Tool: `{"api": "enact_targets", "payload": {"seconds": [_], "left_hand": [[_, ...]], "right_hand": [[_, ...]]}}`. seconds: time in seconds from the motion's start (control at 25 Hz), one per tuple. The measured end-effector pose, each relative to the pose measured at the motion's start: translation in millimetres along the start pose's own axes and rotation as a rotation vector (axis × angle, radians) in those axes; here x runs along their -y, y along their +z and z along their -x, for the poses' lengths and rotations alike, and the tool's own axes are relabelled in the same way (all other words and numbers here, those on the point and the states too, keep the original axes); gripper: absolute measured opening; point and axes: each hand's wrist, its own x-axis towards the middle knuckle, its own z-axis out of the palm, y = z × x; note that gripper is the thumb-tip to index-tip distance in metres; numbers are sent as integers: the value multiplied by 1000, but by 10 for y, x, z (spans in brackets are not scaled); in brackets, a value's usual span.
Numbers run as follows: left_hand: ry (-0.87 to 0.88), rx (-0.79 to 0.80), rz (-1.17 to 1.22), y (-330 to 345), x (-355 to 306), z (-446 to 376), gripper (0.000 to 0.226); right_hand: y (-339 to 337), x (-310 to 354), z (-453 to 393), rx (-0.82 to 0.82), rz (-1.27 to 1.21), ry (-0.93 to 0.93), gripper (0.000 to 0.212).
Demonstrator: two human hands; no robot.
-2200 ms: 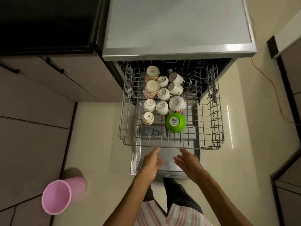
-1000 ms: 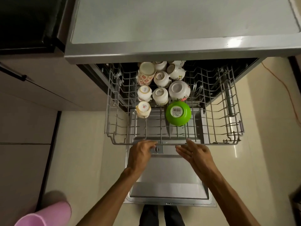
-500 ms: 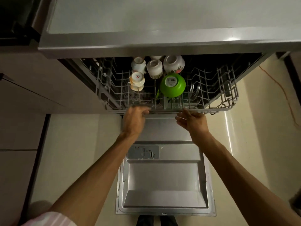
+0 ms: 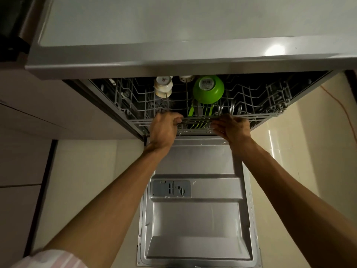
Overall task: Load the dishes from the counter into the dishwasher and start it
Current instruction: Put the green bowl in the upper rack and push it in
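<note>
Overhanging counter hides rack beyond bowl.

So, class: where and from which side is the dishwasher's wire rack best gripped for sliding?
Likely the front rail of the rack, from the open-door side, where the left hand and right hand grip it: it runs straight across, clear of the green bowl.

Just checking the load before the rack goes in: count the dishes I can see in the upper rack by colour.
Green bowl: 1
White cups: 2, one in full view, one mostly hidden under the counter edge
Total: 3 visible; any further back are out of sight.
</note>
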Motion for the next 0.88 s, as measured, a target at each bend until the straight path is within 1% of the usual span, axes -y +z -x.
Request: {"api": "enact_targets", "payload": {"seconds": [0.12, 0.44, 0.76, 0.88], "left_hand": [[-14, 12, -21, -4, -14, 13, 39], [-37, 12, 1, -41, -52, -17, 31], [-44, 5, 31, -48, -83, -38, 24], [-48, -8, 29, -42, -85, -15, 25]], "right_hand": [[-23, 0, 0, 29, -16, 15, 33], [-22, 5, 25, 38, 25, 4, 34], [-41, -2, -4, 53, 72, -5, 31], [-45, -4, 13, 42, 88, -35, 24]]}}
